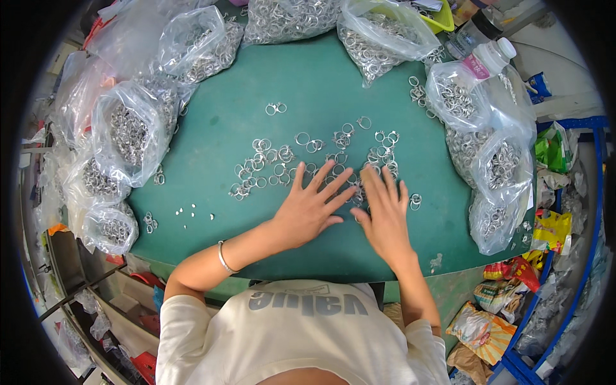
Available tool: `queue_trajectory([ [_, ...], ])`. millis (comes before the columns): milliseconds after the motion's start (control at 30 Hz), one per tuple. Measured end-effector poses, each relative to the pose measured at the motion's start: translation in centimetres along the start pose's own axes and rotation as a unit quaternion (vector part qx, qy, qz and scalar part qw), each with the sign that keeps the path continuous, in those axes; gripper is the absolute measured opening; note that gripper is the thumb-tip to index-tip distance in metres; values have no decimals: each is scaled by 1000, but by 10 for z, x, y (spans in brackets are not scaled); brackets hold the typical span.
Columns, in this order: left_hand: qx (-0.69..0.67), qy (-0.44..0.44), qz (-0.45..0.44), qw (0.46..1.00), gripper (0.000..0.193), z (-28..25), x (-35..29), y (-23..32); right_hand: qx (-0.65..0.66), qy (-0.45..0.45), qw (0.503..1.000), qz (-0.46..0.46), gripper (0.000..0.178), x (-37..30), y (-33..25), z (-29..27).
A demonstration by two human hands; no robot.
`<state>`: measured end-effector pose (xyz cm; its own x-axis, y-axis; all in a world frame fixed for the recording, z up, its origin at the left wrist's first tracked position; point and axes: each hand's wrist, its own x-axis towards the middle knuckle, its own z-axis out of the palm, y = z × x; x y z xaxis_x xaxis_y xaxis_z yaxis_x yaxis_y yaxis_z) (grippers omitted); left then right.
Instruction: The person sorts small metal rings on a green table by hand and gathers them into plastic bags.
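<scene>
Many silver rings (262, 158) lie spread over the middle of the green table (224, 115). My left hand (309, 208) rests with fingers spread at the near side of the rings, its fingertips among them. A thin silver bangle (223, 256) circles that wrist. Just to the right, my right hand (385, 215) lies flat over more rings, fingers stretched forward and a little apart. Some rings are hidden beneath both hands. A pair of rings (276, 109) sits apart farther back, and another small group (415, 201) lies right of my right hand.
Clear plastic bags of rings line the left (128, 138), back (292, 19) and right (500, 163) edges. A white bottle (491, 59) stands at the back right. Small white bits (192, 213) lie at the left. A blue-framed rack (600, 186) with packets stands beside the table.
</scene>
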<state>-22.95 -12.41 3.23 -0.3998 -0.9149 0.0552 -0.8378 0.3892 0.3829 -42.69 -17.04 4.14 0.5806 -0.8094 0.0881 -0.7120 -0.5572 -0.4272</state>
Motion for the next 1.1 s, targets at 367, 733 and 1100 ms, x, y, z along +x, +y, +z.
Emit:
queue_trajectory([
  [367,0,12,-11,1000,48,2,3,14,53,92,994,-25,17,-11,19,-6],
  [733,-70,1,25,997,45,7,-22,29,9,76,994,82,39,-30,4,-10],
  [1100,-31,172,-105,979,39,4,-30,14,59,126,990,34,29,-19,6,1],
])
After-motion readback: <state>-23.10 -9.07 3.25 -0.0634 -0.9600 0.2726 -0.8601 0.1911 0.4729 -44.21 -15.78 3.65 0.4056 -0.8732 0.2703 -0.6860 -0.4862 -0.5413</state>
